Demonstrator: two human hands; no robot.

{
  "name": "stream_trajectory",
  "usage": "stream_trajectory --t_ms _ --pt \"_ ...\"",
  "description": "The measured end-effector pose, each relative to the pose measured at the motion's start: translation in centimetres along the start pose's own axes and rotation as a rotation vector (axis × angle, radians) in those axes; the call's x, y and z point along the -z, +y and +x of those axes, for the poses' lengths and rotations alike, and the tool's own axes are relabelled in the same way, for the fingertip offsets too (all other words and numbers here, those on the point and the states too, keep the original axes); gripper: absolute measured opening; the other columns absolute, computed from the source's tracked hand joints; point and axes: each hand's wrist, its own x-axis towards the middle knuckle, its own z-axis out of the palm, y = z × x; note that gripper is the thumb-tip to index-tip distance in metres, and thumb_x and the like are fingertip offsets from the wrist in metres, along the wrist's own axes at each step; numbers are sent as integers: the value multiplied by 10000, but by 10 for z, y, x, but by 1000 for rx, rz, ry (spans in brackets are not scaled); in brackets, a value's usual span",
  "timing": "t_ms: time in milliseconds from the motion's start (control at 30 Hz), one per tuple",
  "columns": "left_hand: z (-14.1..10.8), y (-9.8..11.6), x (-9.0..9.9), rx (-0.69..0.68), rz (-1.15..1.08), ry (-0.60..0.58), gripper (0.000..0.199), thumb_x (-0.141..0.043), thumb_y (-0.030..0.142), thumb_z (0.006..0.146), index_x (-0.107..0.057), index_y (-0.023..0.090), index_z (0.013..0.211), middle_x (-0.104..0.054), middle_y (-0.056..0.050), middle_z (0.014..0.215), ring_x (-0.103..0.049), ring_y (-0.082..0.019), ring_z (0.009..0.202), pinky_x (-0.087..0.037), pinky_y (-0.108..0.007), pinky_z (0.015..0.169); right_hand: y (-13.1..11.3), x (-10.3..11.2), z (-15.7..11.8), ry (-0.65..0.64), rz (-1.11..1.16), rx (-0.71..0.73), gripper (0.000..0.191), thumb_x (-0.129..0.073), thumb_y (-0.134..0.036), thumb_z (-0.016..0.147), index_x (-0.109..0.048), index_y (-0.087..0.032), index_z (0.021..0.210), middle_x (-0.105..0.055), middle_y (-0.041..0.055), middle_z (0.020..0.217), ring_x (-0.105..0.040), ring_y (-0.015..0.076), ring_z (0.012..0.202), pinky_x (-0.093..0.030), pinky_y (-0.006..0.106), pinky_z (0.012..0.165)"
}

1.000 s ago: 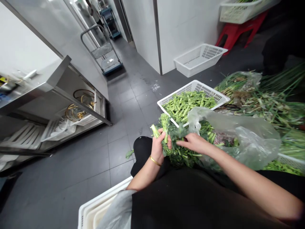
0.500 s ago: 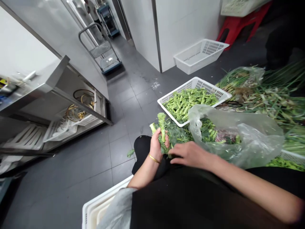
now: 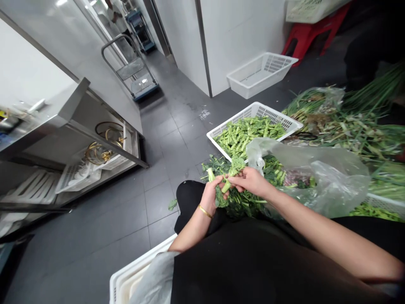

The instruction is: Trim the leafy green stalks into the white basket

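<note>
My left hand (image 3: 210, 196), with a gold bangle at its wrist, is closed around broccolini stalks, one pale cut end (image 3: 210, 173) sticking up beside the thumb. The fingers of my right hand (image 3: 253, 182) pinch a broccolini stem (image 3: 236, 167) whose lower end meets my left hand. Beneath both hands lies a heap of dark green leaves (image 3: 245, 202) between my knees. Just beyond, a white basket (image 3: 216, 145) holds many trimmed broccolini stalks (image 3: 249, 131). To the right, an open clear plastic bag (image 3: 338, 185) contains more leafy broccolini (image 3: 272, 168).
Green onions (image 3: 351, 122) are piled on the right, with dark-handled scissors (image 3: 305, 136) beside them. Another white basket (image 3: 249, 88) stands by the wall near a red stool (image 3: 305, 40). A steel shelf (image 3: 104, 143) is at left, a trolley (image 3: 144, 86) behind it. White baskets (image 3: 122, 276) are stacked beside me.
My right hand has moved up and away from my lap and now grips a broccolini stem at my left hand. That stem, upright in the left hand before, now leans right.
</note>
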Motion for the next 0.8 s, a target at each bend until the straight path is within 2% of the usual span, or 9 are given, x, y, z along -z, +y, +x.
stream_trajectory --t_ms 100,167,267,367,400,467,533,667,800 --pt "-12 10 -7 -117 142 -171 432 -710 512 684 -579 129 835 -620 -28 580 -487 -91 367 -326 -199 351 6 24 10 -98 6 -32 435 -671 -570 686 -570 -153 615 -584 12 512 -520 110 460 -414 233 466" --pt "-18 13 -13 -251 197 -130 420 -753 460 667 -565 146 873 -618 -5 577 -480 -84 371 -337 -199 372 9 32 16 -38 -21 -58 448 -659 -591 700 -584 -153 647 -598 20 527 -537 119 468 -423 238 471" --pt "-18 7 -21 -386 228 33 411 -761 438 670 -542 160 880 -614 13 579 -481 -80 386 -347 -204 398 12 26 18 140 -81 -31 460 -539 -607 797 -581 -162 689 -590 15 548 -492 105 421 -383 240 433" --pt "-13 -1 -26 -341 150 83 385 -733 447 692 -523 164 847 -576 33 539 -459 -74 374 -332 -203 400 15 7 8 296 -361 241 431 -454 -493 874 -541 -181 589 -551 18 542 -481 101 476 -375 239 496" --pt "-11 -2 -27 -304 89 100 363 -720 440 701 -514 164 817 -552 42 517 -454 -71 375 -335 -200 407 16 1 3 294 -473 363 416 -456 -447 876 -533 -185 563 -551 23 554 -493 105 514 -380 239 531" --pt "-7 -1 -25 -221 -23 109 328 -683 428 716 -486 167 739 -508 49 479 -445 -68 371 -339 -196 412 19 -3 -7 178 -629 530 370 -484 -399 864 -555 -190 567 -577 29 595 -518 112 576 -384 238 582" --pt "-3 3 -22 -185 -70 92 306 -639 415 719 -454 175 675 -508 37 464 -432 -72 350 -326 -200 391 22 3 -12 66 -635 467 303 -533 -433 840 -613 -199 665 -594 14 609 -522 112 573 -379 234 570" --pt "5 2 -15 -182 17 79 211 -623 319 675 -481 166 644 -563 -2 476 -448 -92 325 -319 -209 351 25 19 -1 83 -330 49 389 -613 -527 749 -632 -180 924 -554 -37 549 -475 111 477 -360 230 471" --pt "11 -14 -12 104 51 80 261 -666 344 694 -580 105 751 -642 -73 592 -553 -117 414 -384 -204 383 16 23 11 130 -98 73 326 -560 -474 784 -627 -163 854 -579 -24 575 -486 101 479 -395 229 496"
